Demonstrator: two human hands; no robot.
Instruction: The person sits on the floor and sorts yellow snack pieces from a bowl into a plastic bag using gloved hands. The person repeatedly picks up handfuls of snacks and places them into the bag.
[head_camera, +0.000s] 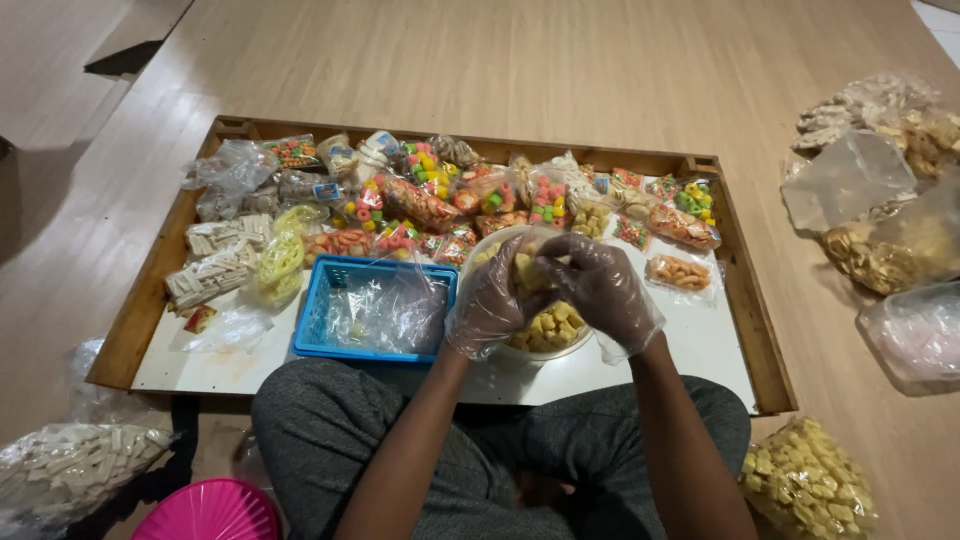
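Both hands in thin clear plastic gloves, working together over a bowl (560, 345) of yellow snack cubes at the centre of the low desk (700, 350). Left hand (490, 305) and right hand (600, 290) are pinched from either side on a small clear bag (528, 272) part-filled with the cubes, held just above the bowl. Fingers closed on the bag's film; can't tell whether the mouth is open or twisted.

Handling, as a judgement: bag is very light, soft and floppy, with no shape of its own. Film against glove is likely slippery, so grip at the gathered top edge, not the belly. Cubes look dry and crumbly; squeezing the filled part would crush them. Best supported from below with one hand, neck held with the other.

Blue basket (320, 300) lined with loose plastic sits at 9 o'clock of the bowl, touching or just beside it. Packed bags of coloured sweets (440, 200) crowd the desk from 10 to 1 o'clock. White stick snacks (215, 265) at far 9 o'clock. Small orange snack pack (680, 272) at 2 o'clock. Big bulk bags (900, 230) on the floor, 3 o'clock. Pink lid (210, 510) at 7 o'clock.
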